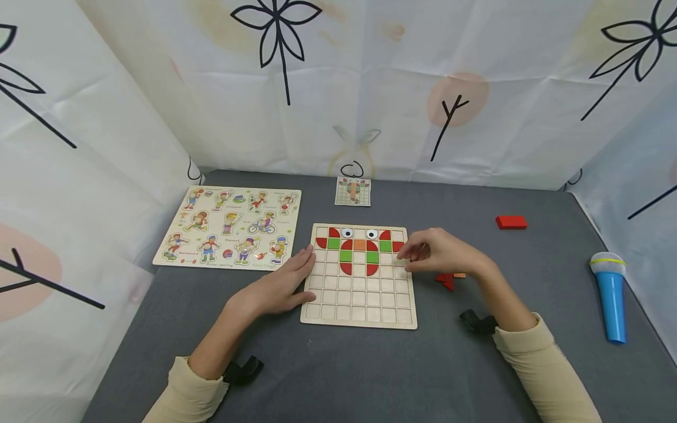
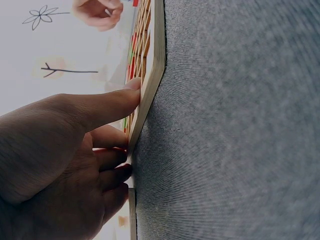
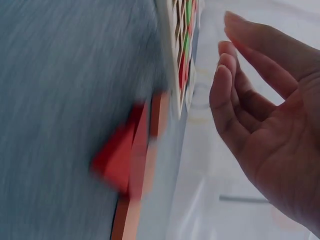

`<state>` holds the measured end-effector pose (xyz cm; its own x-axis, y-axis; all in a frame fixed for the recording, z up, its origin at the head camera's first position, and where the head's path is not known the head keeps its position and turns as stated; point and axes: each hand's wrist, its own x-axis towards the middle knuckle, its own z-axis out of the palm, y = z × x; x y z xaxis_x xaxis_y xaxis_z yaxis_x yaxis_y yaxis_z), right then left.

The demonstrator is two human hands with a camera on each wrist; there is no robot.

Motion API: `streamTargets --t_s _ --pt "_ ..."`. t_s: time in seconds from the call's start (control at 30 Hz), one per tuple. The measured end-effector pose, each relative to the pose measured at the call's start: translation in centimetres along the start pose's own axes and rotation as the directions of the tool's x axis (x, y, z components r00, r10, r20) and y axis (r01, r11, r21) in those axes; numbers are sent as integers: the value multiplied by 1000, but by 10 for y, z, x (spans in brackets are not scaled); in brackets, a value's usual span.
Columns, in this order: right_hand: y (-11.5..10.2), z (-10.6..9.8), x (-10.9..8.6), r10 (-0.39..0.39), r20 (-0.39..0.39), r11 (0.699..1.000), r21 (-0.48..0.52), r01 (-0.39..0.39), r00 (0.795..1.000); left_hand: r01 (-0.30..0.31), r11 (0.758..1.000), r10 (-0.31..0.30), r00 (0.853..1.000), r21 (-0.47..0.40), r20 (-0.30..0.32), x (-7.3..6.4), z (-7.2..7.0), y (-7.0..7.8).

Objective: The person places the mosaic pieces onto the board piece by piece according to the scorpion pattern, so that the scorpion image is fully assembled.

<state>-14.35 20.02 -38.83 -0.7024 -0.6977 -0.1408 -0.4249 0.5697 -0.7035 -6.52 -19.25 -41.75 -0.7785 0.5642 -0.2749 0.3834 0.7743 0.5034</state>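
A wooden grid board lies on the dark cloth, its upper rows holding red curved tiles, green square tiles, an orange tile and two eye tiles. My left hand rests against the board's left edge; in the left wrist view its thumb touches the rim. Over the right edge hovers my right hand, fingers bent loosely. A gap shows between its thumb and fingertips in the right wrist view, with nothing visible there. Red triangular pieces and orange pieces lie below it, blurred.
A small pattern card lies behind the board. To the left is a picture puzzle board with cartoon children. A red block and a blue toy microphone lie at the right. White printed curtains surround the table.
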Motion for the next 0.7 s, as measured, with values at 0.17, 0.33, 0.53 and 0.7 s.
streamTargets --t_s 0.17,0.33,0.53,0.7 --pt "19 -10 -15 58 -25 997 -43 -59 998 0 1000 0 1000 2 3 1 0 0" --pt "33 -15 -20 55 -20 995 -81 -57 998 2 1000 -2 1000 4 4 0 0 0" --pt "39 -16 -20 61 -20 993 -99 -62 998 -2 1000 2 1000 4 1 1 0 -1" --pt "38 -14 -19 57 -35 990 -127 -61 998 -7 1000 7 1000 2 -3 0 0 0"
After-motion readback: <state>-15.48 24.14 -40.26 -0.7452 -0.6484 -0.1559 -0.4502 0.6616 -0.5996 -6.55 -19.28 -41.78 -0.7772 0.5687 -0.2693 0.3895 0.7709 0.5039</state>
